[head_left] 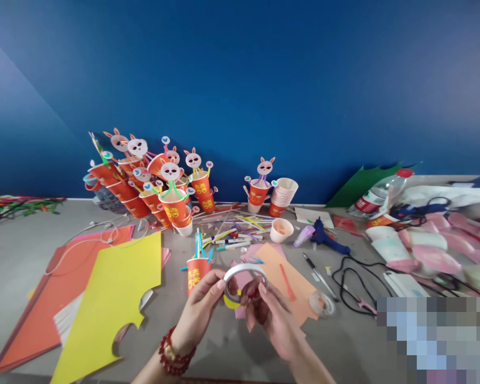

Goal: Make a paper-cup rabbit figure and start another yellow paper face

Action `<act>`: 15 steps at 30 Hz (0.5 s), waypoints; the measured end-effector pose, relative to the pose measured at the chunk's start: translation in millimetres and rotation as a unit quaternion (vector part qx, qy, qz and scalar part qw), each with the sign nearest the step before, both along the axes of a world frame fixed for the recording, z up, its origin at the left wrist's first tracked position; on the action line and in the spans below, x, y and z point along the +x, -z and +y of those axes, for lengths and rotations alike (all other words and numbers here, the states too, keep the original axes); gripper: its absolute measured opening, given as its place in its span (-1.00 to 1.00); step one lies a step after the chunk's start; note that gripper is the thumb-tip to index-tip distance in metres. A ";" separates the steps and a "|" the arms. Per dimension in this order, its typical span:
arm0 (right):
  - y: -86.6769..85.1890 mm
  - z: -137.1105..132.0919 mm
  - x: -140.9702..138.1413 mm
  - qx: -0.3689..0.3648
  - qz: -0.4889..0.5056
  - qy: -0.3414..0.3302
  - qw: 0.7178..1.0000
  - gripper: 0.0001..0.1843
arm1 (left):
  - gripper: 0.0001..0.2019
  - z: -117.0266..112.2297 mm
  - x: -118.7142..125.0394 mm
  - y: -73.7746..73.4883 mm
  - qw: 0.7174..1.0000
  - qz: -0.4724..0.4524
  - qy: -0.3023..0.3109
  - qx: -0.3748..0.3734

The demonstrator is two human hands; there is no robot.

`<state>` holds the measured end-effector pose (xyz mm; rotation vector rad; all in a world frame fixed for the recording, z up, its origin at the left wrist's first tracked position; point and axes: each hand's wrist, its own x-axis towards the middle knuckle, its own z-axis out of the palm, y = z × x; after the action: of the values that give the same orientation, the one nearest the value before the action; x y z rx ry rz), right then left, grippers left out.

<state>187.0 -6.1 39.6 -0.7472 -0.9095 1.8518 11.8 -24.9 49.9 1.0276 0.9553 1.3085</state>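
A roll of white tape [246,268] is held up over the table between both my hands. My left hand [198,304], with red bead bracelets at the wrist, pinches the roll's left side. On its right side, my right hand [270,312] grips the ring with thumb and fingers, some of them seen through the hole. Just behind my left hand stands an orange-red paper cup [198,272] with blue sticks rising from it. Under the hands lie a yellow round piece [232,303] and sheets of orange paper [274,261].
Cups with rabbit faces [174,200] crowd the back left. Yellow paper [116,288] with cut-out curves lies left. Rightward are a blue glue gun [328,237] with a black cable, clear tape [322,304], a pen [318,273], a tilted bottle [380,194] and pink-white packets [436,258].
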 end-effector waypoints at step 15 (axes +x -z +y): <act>-5.9 -6.8 1.1 0.220 -0.216 -0.008 0.951 -0.64 | -0.85 8.1 10.9 -30.8 0.893 0.381 -0.148 0.188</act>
<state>188.2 -12.9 45.5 -0.8713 -1.5498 1.4366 22.7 -16.8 80.7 1.8297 1.5244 1.3845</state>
